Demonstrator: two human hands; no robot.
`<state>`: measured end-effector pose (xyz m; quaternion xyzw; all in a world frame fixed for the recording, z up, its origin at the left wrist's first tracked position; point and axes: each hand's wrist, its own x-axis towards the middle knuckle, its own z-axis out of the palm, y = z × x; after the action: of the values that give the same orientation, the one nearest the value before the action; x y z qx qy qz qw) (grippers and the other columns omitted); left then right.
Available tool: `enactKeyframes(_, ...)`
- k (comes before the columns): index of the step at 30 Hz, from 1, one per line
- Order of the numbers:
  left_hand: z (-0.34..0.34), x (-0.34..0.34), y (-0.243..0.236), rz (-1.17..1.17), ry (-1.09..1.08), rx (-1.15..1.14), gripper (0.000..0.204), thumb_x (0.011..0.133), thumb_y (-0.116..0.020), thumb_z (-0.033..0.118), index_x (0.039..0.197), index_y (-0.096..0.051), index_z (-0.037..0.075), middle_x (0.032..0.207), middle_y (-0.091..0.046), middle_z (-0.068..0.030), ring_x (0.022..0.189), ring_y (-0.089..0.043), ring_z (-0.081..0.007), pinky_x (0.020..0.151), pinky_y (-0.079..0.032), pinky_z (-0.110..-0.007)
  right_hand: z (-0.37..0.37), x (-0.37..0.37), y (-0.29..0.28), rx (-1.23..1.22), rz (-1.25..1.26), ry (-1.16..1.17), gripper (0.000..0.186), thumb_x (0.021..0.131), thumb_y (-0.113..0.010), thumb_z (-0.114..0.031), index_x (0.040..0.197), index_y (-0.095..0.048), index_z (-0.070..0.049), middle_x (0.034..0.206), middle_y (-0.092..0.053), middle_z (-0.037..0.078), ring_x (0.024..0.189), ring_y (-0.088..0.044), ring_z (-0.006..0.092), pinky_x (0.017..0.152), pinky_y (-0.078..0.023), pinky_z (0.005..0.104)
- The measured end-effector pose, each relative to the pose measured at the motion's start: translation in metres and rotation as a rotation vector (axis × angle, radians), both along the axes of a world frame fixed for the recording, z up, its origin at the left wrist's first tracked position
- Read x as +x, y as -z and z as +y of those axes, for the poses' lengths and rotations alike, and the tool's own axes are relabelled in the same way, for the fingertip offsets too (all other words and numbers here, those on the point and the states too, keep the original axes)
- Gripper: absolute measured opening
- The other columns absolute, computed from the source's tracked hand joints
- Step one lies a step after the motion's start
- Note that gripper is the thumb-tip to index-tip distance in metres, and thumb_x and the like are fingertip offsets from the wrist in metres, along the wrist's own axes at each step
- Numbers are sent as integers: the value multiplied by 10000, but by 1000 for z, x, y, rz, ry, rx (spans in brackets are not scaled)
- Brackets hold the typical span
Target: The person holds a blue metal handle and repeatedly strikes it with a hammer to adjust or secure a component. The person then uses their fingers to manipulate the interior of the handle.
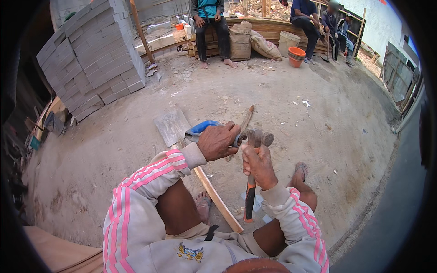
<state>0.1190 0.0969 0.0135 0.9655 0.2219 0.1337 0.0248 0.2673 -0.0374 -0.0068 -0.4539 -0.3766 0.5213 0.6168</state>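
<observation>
No words or numbers can be read. A blue and gold emblem (190, 252) stands on the front of the pale sweatshirt (150, 255), its details too small to tell; any print on the sack (265, 47) is likewise unclear.

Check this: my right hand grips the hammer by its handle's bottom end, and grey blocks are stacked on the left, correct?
The grip is wrong: the head camera view shows your right hand holding the hammer just below its head. The grey blocks are stacked on the left.
</observation>
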Motion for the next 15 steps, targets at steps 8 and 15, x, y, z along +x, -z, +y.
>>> enactKeyframes(8,-8,8,-5,6,-97,46,514,849,-773,373,1105,-467,50,1035,-580,-151,852,-684,-371,653,-529,-488,7,-8,-4,27,225,31,204,988,-637,-227,967,-471,-110,631,-414,-64,441,-396,40,380,-341,238)
enactKeyframes(15,-23,4,-2,77,-41,26,551,812,-806,388,1110,-481,58,1037,-592,-158,843,-693,-375,642,-535,-484,-12,-5,10,61,270,-61,221,988,-644,-248,988,-469,-113,678,-448,-47,476,-427,36,392,-368,230)
